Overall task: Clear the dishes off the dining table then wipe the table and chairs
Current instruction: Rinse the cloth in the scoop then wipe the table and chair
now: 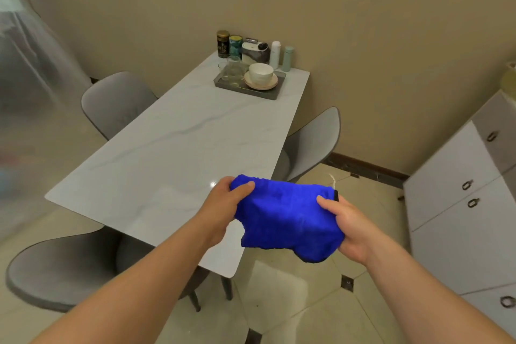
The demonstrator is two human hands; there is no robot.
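A bright blue cloth is stretched between both hands above the near right corner of the white marble dining table. My left hand grips its left end and my right hand grips its right end, thumbs on top. At the table's far end a grey tray holds a white bowl on a beige plate and some clear glasses. Grey chairs stand at the left, near left and right of the table.
Behind the tray, against the wall, stand tins, a small appliance and two slim bottles. A white cabinet with ring handles lines the right side. The floor is beige tile. A sheer curtain hangs at left.
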